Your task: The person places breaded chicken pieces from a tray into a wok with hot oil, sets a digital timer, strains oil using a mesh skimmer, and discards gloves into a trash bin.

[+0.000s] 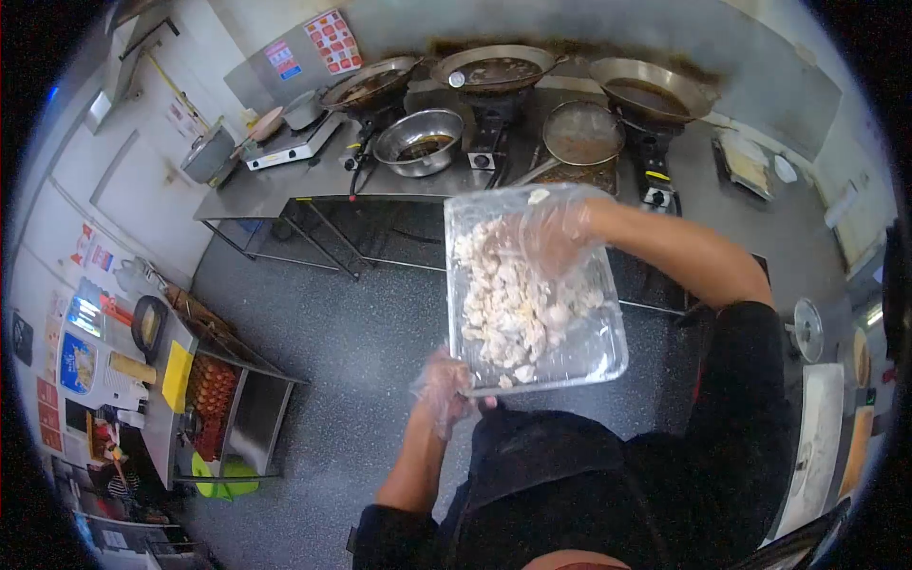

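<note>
A shallow metal tray (600,356) is held up in front of the person's body, above the speckled floor (323,332), with its long sides running roughly from 12 to 6 o'clock. White-coated pieces (503,304) lie heaped through its middle and towards 9 o'clock, while its 4 o'clock corner shows bare metal. The left hand (444,382), in a clear plastic glove, is closed on the tray's rim at the 7 o'clock corner. The right hand (559,236), gloved likewise, reaches in between 12 and 1 o'clock, its fingers down at the pieces; blur hides whether they are apart or together. Beyond the tray runs a steel counter (249,201). On it, at 11 o'clock, sits a steel bowl (394,160) with dark liquid inside, and between 12 and 1 a round, long-handled strainer (581,123). Farther back, three wide woks stand on burners: the left wok (370,84) at 11, the middle wok (499,71) at 12, the right wok (648,93) at 1. At 8 o'clock, well apart, is a low shelf unit (261,413).
</note>
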Demonstrator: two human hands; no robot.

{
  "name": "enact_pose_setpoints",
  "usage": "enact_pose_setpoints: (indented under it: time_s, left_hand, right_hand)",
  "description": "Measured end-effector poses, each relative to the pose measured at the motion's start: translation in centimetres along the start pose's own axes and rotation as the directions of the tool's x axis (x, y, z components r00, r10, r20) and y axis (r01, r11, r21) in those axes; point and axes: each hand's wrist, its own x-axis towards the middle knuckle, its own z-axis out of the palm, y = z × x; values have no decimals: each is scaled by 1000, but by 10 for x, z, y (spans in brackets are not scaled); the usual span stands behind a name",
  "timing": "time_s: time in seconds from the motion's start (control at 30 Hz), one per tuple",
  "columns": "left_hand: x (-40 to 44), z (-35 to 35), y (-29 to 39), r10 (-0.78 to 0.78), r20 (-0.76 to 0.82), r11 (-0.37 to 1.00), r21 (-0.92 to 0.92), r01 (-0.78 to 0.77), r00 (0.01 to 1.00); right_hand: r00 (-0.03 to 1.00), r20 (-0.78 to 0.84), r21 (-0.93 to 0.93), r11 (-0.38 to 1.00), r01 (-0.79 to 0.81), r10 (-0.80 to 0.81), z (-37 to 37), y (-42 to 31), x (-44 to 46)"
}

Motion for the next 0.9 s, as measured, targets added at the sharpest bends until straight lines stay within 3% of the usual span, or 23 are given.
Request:
enact_pose_setpoints:
  time_s: [0.03,0.07,0.13,0.17,0.23,0.33,0.37,0.5,0.6,0.67,0.7,0.73,0.8,0.83,0.9]
  left_hand:
    - [-4,-4,-7,-36,-11,999,-7,36,999]
    - [2,-10,-8,12,34,1000,26,-13,999]
    - [11,-15,-11,62,103,997,49,-67,993]
    - [13,-17,-13,70,144,995,59,-79,987]
    - [17,-23,-12,73,198,993,76,-90,978]
    - [22,-27,-10,48,181,993,98,-67,982]
    - [23,-28,-9,33,211,995,81,-51,977]
    - [24,-31,-15,17,282,999,39,-29,959]
    - [20,-29,-20,71,290,995,51,-89,954]
    - [22,-27,-21,96,284,993,34,-110,954]
    - [21,-27,-24,112,270,992,26,-124,956]
    - [20,-26,-27,108,265,992,30,-121,958]
    - [16,-22,-29,161,270,987,-44,-155,949]
    - [12,-16,-32,194,245,981,-57,-186,950]
    - [5,-11,-35,208,230,978,-71,-197,951]
  right_hand:
    - [992,73,-508,860,-53,104,-10,-66,-21]
    - [992,58,-512,857,-63,108,-4,-64,-20]
    - [993,-121,-384,923,-31,-17,3,-53,-17]
    - [992,-128,-392,919,-45,-6,10,-38,-11]
    - [939,-295,-537,843,-8,-179,22,-11,0]
    - [952,-304,-476,873,-109,-47,23,-28,-12]
    - [942,-323,-549,829,-107,-93,24,-30,-14]
    - [912,-409,-516,834,-195,-40,30,-29,-26]
    - [857,-489,-460,883,-92,-165,24,-45,-45]
    - [847,-517,-96,976,-198,121,16,-69,-62]
    - [822,-559,-16,989,-144,110,15,-60,-61]
    - [823,-557,-11,990,-140,111,10,-60,-63]
    - [832,-552,-188,963,-192,58,-3,-71,-72]
    - [835,-550,-175,979,-108,-6,-9,-64,-71]
    - [843,-538,-159,982,-102,0,-21,-73,-76]
